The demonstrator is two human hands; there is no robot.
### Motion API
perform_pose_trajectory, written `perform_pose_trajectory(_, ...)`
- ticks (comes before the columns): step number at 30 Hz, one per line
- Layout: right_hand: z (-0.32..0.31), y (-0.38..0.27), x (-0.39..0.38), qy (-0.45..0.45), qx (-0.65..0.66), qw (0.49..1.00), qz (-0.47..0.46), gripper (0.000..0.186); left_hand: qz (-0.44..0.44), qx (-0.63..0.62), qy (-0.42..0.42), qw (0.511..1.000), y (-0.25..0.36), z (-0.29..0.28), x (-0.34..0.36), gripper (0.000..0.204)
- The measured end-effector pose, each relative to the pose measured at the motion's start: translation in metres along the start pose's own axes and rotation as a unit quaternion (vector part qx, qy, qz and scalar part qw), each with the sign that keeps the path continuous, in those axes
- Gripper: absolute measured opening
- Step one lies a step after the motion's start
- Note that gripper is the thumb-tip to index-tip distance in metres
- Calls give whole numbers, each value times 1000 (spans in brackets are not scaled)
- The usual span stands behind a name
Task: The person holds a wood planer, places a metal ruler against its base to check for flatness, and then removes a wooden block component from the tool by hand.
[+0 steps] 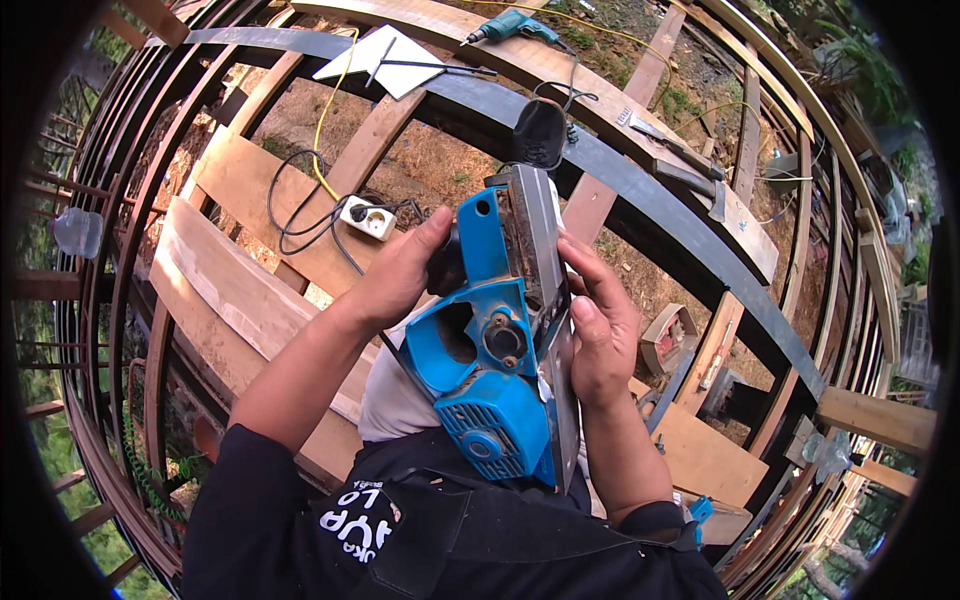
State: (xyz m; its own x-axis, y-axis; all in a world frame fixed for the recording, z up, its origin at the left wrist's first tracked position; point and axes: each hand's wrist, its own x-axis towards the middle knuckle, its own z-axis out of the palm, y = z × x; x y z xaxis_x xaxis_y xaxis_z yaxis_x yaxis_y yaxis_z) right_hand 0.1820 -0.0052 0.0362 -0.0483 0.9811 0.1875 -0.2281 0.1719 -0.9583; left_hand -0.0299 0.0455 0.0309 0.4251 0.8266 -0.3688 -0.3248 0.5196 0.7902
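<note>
A blue electric planer (485, 420) is held on its side over my lap, its metal sole (540, 230) turned toward the right. My left hand (400, 275) is closed on the black knob (445, 262) at the planer's left. My right hand (605, 335) grips the edge of the metal sole with curled fingers, thumb along it. A round fitting with screws (505, 340) shows on the blue body. A dark shoe (540, 135) is just beyond the planer's top end.
Boards (240, 300) and a long grey metal beam (465, 95) span an open frame above dirt. Around them lie a power strip (367, 218) with cords, a teal drill (515, 32), white sheet (355, 55), hammer (690, 180), cardboard box (668, 335) and a water bottle (78, 232).
</note>
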Motion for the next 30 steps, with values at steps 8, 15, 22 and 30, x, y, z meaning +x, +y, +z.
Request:
perform_pose_trajectory(8,0,5,-2,13,-19,1000,-2,51,225,269,-21,936,2,-1,-4,51)
perform_pose_trajectory(15,-1,6,-3,8,-22,1000,-6,48,-18,107,-34,994,9,-9,-3,55)
perform_pose_trajectory(22,0,9,-4,8,-15,1000,-6,48,298,306,12,904,-7,0,2,48)
perform_pose_trajectory(30,4,8,-3,2,-23,1000,-15,47,-37,85,-24,995,3,-9,0,49)
